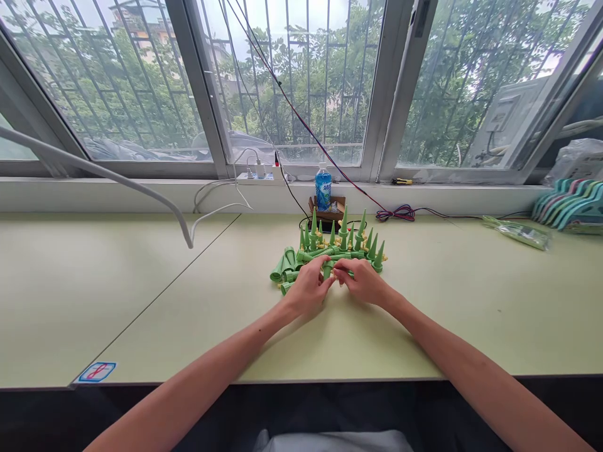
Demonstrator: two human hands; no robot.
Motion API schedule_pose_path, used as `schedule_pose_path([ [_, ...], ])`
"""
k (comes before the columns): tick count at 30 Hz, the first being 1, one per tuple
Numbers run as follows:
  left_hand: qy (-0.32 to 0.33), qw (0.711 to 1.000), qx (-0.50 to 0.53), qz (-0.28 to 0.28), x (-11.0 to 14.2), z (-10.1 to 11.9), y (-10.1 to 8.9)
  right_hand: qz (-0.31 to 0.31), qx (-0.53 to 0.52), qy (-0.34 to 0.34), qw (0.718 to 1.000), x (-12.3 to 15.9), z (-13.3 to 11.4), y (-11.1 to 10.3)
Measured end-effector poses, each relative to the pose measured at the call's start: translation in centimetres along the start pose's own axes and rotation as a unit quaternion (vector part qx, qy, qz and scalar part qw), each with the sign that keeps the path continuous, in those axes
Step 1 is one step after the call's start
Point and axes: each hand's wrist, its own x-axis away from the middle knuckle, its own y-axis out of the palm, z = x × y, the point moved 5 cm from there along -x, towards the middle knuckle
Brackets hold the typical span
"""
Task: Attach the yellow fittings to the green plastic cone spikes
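Note:
A green plastic watering spike [328, 269] is gripped by my left hand [308, 285], its narrow end pointing down toward the table. Close beside it, the fingertips of my right hand [362, 280] pinch together at the spike's side; a small yellowish bit shows there, too small to make out fully. Just beyond my hands, several green cone-shaped spikes [343, 229] with yellow valves stand upright. More green spikes [288, 260] lie on their sides to the left of my left hand.
Behind the spikes, a blue liquid bottle [323, 188] stands by a small brown box [338, 207]. Coiled cable [396, 213], a plastic-wrapped packet [518, 232] and hangers [572, 204] lie to the right. A white cable [141, 188] hangs at left; a power strip [261, 178] rests on the sill.

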Motion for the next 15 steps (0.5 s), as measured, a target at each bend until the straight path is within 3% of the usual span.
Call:
schedule_pose_path([
  [15,0.026,0.999,-0.046,0.007,0.12,0.04,0.18,0.008,-0.006,0.016,1.0,-0.01,-0.11,0.12],
])
